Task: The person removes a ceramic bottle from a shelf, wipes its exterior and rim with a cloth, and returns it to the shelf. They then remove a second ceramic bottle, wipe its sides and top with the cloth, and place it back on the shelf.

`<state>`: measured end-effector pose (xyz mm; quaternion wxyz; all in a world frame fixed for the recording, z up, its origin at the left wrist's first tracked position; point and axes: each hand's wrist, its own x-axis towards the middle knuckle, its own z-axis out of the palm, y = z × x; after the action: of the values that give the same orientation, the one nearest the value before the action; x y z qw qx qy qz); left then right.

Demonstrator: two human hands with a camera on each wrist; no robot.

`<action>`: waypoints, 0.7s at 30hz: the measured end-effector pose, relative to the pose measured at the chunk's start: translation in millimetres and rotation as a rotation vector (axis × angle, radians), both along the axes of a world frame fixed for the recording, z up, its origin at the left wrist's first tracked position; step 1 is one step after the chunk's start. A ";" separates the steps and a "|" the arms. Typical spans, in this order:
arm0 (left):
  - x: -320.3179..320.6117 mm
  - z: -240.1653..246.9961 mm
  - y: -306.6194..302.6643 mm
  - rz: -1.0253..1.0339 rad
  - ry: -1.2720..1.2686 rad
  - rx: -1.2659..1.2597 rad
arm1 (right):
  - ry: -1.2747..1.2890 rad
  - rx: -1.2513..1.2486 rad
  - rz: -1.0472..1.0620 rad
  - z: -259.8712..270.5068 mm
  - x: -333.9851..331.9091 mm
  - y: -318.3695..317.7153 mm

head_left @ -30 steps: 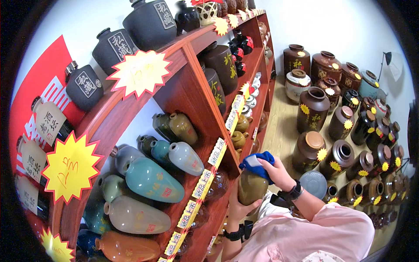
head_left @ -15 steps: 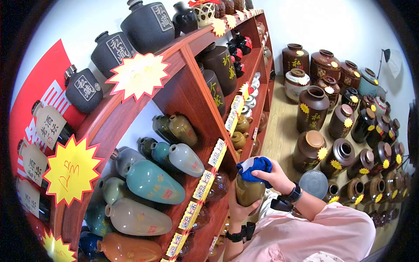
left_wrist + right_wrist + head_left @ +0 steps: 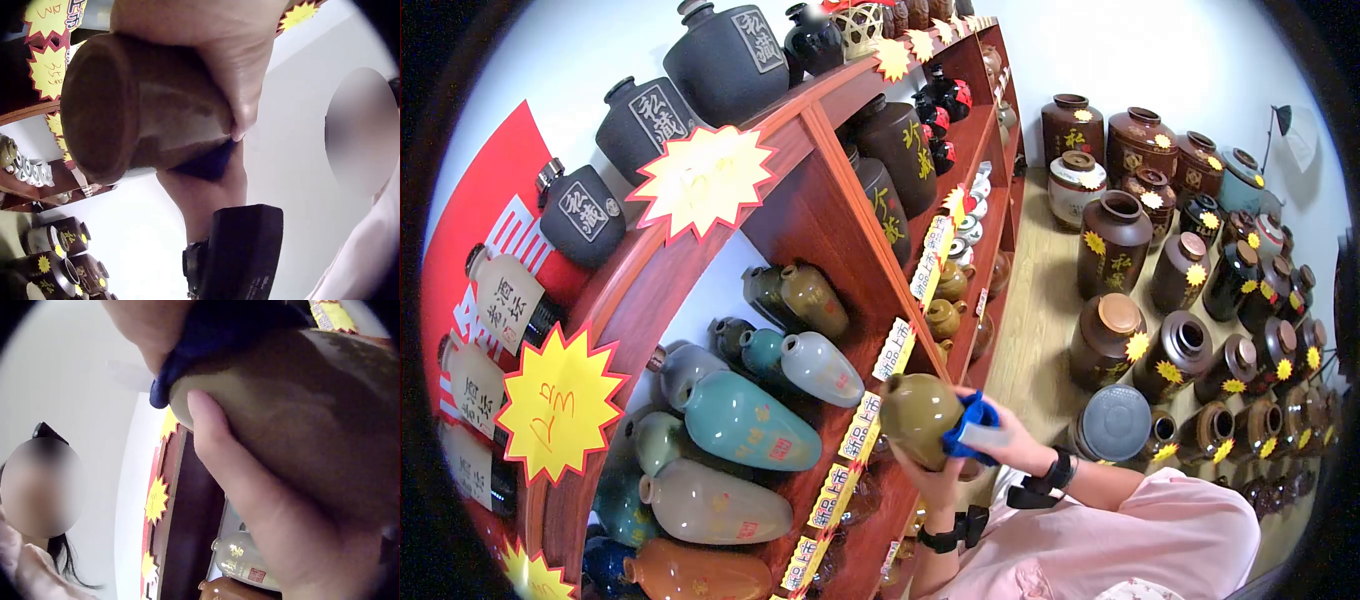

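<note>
A glossy olive-brown jar [image 3: 920, 415] is held up in front of the shelf. My left hand [image 3: 928, 482] grips it from below, the thumb [image 3: 215, 434] lying along its side in the right wrist view. The round base [image 3: 97, 109] shows in the left wrist view. My right hand [image 3: 1020, 452] holds a bunched blue cloth [image 3: 972, 418] with a white tag against the jar's right side in the head view. Part of the cloth [image 3: 209, 162] shows behind the jar in the left wrist view.
The red-brown wooden shelf [image 3: 790, 220] at left bears coloured jars, such as a teal one [image 3: 750, 425], close to my hands. Many brown jars [image 3: 1115, 245] stand on the wood floor [image 3: 1025, 300] at right. A grey-lidded jar [image 3: 1114, 420] stands near my right forearm.
The jar has moved left and up toward the shelf and turned in my left hand. The blue cloth has gone from the jar's top to its right side in the head view.
</note>
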<state>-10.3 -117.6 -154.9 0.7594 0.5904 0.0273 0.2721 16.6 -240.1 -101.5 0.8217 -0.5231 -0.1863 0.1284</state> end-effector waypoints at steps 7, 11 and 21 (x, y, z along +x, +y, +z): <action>-1.7 27.6 18.8 0.059 -0.040 -0.082 | 0.252 -0.169 0.154 -49.2 -11.1 9.4; 1.9 23.2 20.9 0.057 -0.107 -0.202 | 0.368 -0.023 0.120 -62.2 -13.6 18.4; -1.7 34.4 32.4 -0.092 0.095 -0.251 | 0.127 -0.308 0.123 -37.6 -20.7 14.0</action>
<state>-12.0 -85.2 -120.5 0.8368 0.5036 0.0701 0.2030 -4.1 -226.1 -139.1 0.7325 -0.6212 -0.1438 0.2384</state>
